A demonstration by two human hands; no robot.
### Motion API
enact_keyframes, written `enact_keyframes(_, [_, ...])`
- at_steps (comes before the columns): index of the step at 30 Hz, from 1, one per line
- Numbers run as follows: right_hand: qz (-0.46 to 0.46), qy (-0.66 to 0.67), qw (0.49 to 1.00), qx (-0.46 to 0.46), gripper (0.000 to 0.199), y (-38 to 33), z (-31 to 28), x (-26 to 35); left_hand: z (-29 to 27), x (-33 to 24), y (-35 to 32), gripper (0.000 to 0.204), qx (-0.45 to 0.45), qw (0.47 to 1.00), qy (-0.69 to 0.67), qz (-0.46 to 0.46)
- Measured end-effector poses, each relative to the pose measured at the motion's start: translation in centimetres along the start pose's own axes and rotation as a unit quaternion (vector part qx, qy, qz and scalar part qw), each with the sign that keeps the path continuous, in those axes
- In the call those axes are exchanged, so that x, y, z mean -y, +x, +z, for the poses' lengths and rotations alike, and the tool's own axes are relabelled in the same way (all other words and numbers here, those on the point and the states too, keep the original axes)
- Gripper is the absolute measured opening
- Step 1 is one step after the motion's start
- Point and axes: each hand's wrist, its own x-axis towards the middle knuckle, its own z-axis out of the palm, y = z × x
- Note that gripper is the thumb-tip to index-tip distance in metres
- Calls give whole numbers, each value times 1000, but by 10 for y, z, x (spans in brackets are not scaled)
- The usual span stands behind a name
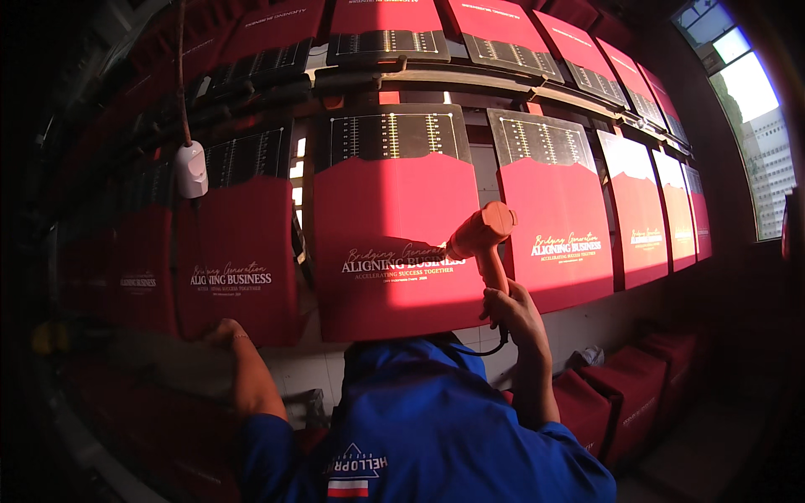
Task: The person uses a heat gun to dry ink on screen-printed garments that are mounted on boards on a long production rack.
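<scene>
In my right hand (pixel 513 312) is an orange hair dryer (pixel 482 230), gripped by its handle, its cord hanging below. Its nozzle points left, over white lettering on the red fabric (pixel 394 205) laid on the middle board. My left hand (pixel 222 333) is at the lower edge of the red fabric (pixel 231 226) on the board to the left. Its fingers look curled at that edge, though shade blurs them. Each board (pixel 352 138) has a dark top with white scale marks, bare above the cloth. Sunlight falls across the middle piece, leaving its left part in shade.
More cloth-covered boards (pixel 549 214) continue to both sides, with another row behind a metal rail (pixel 470 80). A white socket (pixel 192 169) hangs on a cord at left. Red fabric pieces (pixel 629 386) hang at lower right. A window (pixel 746 88) stands at far right.
</scene>
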Motion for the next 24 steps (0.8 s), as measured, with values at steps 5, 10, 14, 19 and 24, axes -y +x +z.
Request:
enact_keyframes(5, [9,-30,999,-25,25,0,14,3,-60,-31,-20,48,50,998,-28,-34])
enact_keyframes(10, [-4,-25,999,-28,25,0,16,-2,-52,-34,-15,46,38,996,-85,-16])
enact_keyframes(14, [-8,-10,999,-40,24,0,11,-8,-93,-62,-38,48,76,994,-56,-52])
enact_keyframes(19, [5,22,1000,-19,23,3,5,-5,-105,-65,-39,53,103,993,-10,-50])
enact_keyframes(24, [-3,-21,1000,-1,23,1,16,3,-85,-44,-25,55,106,990,-92,-15])
